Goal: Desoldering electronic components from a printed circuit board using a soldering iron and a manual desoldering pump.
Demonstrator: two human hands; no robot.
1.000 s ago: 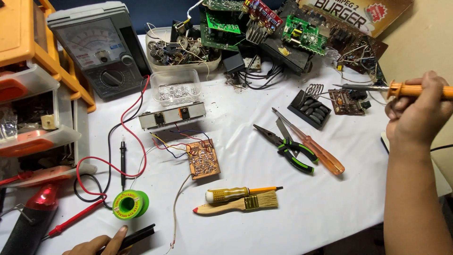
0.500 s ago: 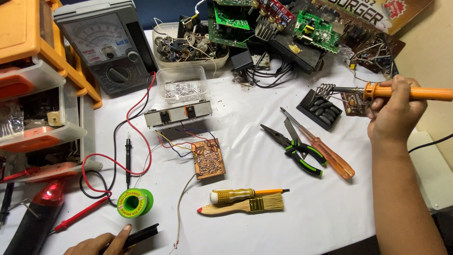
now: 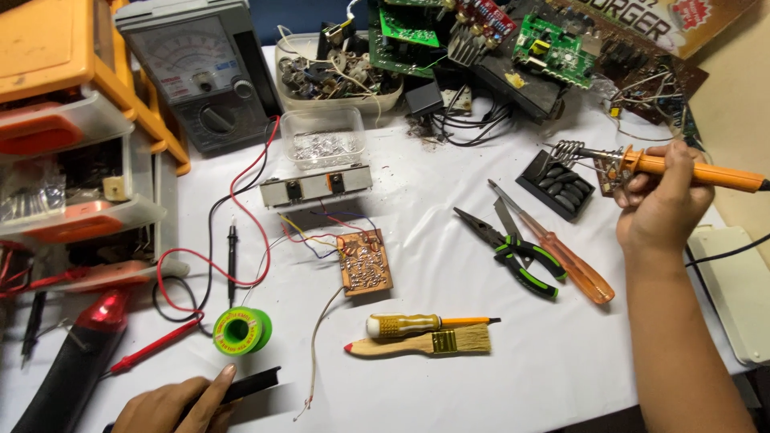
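My right hand (image 3: 659, 204) grips an orange-handled soldering iron (image 3: 696, 171) at the right. Its metal tip rests in a coiled wire stand (image 3: 568, 151) above a black ribbed holder (image 3: 556, 184). My left hand (image 3: 172, 405) lies at the bottom edge and holds a flat black tool (image 3: 253, 383). A small brown circuit board (image 3: 366, 262), solder side up with coloured wires, lies at the centre of the white table (image 3: 449, 265). Those wires run up to a grey metal module (image 3: 315, 186). A green solder spool (image 3: 241, 330) sits just above my left hand.
Green-handled pliers (image 3: 513, 255) and an orange screwdriver (image 3: 561, 256) lie right of centre. A yellow screwdriver (image 3: 417, 323) and brush (image 3: 425, 345) lie below the board. An analog multimeter (image 3: 196, 72) with red and black leads stands at the back left, beside orange drawers (image 3: 64, 120). Circuit boards (image 3: 553, 40) pile up behind.
My right hand has brought the soldering iron leftward and down, so its tip now sits in the coiled stand. The view has shifted slightly. My left hand has stayed put.
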